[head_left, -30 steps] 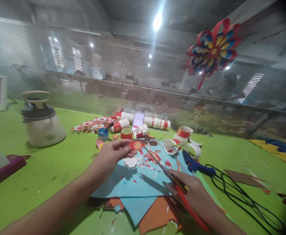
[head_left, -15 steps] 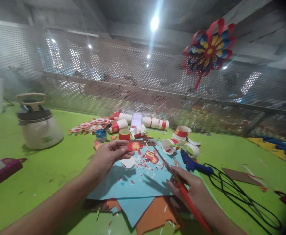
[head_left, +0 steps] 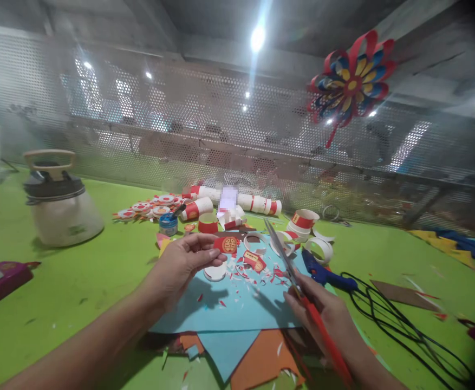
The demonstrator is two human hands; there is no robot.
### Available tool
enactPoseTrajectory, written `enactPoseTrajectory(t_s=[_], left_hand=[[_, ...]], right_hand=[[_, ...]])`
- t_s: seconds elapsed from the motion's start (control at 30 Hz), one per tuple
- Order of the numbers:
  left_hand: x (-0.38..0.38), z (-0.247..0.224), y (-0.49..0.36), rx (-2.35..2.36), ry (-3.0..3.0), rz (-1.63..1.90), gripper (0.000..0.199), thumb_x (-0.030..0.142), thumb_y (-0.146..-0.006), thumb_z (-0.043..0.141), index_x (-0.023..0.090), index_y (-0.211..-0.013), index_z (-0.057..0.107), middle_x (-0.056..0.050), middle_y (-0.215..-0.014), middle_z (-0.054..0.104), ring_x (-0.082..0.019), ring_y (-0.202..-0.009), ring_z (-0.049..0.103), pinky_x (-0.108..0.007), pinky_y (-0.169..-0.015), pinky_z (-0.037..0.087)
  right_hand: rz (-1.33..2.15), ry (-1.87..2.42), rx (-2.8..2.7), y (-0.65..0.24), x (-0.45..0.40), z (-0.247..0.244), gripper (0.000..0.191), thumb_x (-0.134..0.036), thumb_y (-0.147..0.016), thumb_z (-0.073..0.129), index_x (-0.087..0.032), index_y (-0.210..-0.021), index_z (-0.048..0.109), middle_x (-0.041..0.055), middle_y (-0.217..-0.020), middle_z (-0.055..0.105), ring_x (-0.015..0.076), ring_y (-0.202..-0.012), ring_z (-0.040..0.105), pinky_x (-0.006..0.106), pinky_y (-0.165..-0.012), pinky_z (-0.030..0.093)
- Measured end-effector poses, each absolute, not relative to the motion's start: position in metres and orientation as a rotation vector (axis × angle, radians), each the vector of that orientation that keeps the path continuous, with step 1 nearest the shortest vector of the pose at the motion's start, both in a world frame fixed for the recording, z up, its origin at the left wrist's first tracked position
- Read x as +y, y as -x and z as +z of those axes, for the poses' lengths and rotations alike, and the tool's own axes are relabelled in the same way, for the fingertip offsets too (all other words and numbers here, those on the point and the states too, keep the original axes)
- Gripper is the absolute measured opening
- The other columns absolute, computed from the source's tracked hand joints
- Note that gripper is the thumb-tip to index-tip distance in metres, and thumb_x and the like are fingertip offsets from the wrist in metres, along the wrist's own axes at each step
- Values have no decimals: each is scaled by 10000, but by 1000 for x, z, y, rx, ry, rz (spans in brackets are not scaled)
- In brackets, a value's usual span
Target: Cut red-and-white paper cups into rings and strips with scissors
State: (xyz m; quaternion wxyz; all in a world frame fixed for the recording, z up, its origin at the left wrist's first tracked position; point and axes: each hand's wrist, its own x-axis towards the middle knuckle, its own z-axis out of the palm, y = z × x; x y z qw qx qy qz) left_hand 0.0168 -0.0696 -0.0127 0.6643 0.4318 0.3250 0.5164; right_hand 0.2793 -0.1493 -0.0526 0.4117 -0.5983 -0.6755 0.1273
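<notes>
Pinched between the thumb and fingers of my left hand (head_left: 180,265) is a red paper piece (head_left: 228,245) with a round gold pattern. My right hand (head_left: 326,311) grips red-handled scissors (head_left: 285,254), their blades pointing up and away, apart from the piece. Below both hands lies a light blue sheet (head_left: 237,311) strewn with red and white scraps. Another red piece with a gold label (head_left: 254,261) rests on it, near a white disc (head_left: 215,272) and a white ring (head_left: 254,242).
A blue glue gun (head_left: 330,277) with a coiled black cord lies at right. Cut paper cup rings (head_left: 319,250), a row of paper cups (head_left: 245,202), a blue jar (head_left: 168,223) and red-and-white discs (head_left: 143,208) stand behind. A large jug (head_left: 66,211) is at left.
The scissors have swung more upright, their tips now farther from the red piece. A strip that stuck out at the piece's right end no longer shows there. My left hand has barely shifted.
</notes>
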Motion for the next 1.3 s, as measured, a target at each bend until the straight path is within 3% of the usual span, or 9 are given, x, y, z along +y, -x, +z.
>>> enactPoseTrajectory(t_s=[0.17,0.37,0.57,0.7,0.9,1.03,1.3], left_hand=[[-70,-14,-18,758,-996,1171,229,164,-644,813,122,-812,663,-37,-702,706,-137,-680,671,-237,-678,524],[-63,-15,-14,799,-1025,1193,155,164,-670,779,114,-763,665,-40,-662,695,-133,-617,651,-260,-660,523],[-56,-16,-9,849,-1064,1215,186,124,-700,727,118,-882,687,-30,-696,694,-116,-625,637,-245,-672,511],[-57,-18,-9,875,-1156,1143,191,172,-677,753,122,-856,707,-45,-691,692,-134,-611,622,-232,-573,462],[-62,-30,-20,1032,-1616,937,124,241,-665,701,190,-770,743,-2,-522,632,-129,-465,520,-234,-475,357],[-60,-40,-21,1130,-1765,922,163,203,-607,706,228,-756,766,0,-557,659,-146,-481,507,-247,-505,345],[-39,-31,-3,1272,-1861,1105,241,172,-609,677,225,-828,763,-43,-778,659,-215,-715,540,-287,-677,366]], right_hand=[[300,1475,-1662,-279,-149,-44,267,-375,-804,598,-158,-956,622,56,-773,662,206,-676,648,307,-673,542],[382,1471,-1666,-277,-155,-43,210,-357,-836,588,-201,-975,606,16,-763,635,181,-663,635,272,-638,542],[425,1508,-1672,-279,-157,-44,265,-369,-841,592,-181,-1028,608,50,-843,664,198,-718,634,300,-668,549],[423,1460,-1662,-279,-153,-45,298,-337,-821,613,-157,-1058,614,55,-856,653,187,-723,629,296,-700,538],[404,1452,-1662,-280,-148,-46,290,-335,-814,619,-145,-1033,618,36,-803,624,169,-687,608,282,-695,522],[408,1459,-1647,-280,-148,-45,299,-326,-811,622,-145,-1048,608,27,-784,614,166,-679,605,275,-681,519],[429,1440,-1676,-281,-151,-46,268,-296,-833,611,-173,-1070,592,12,-811,602,158,-706,581,257,-686,483]])
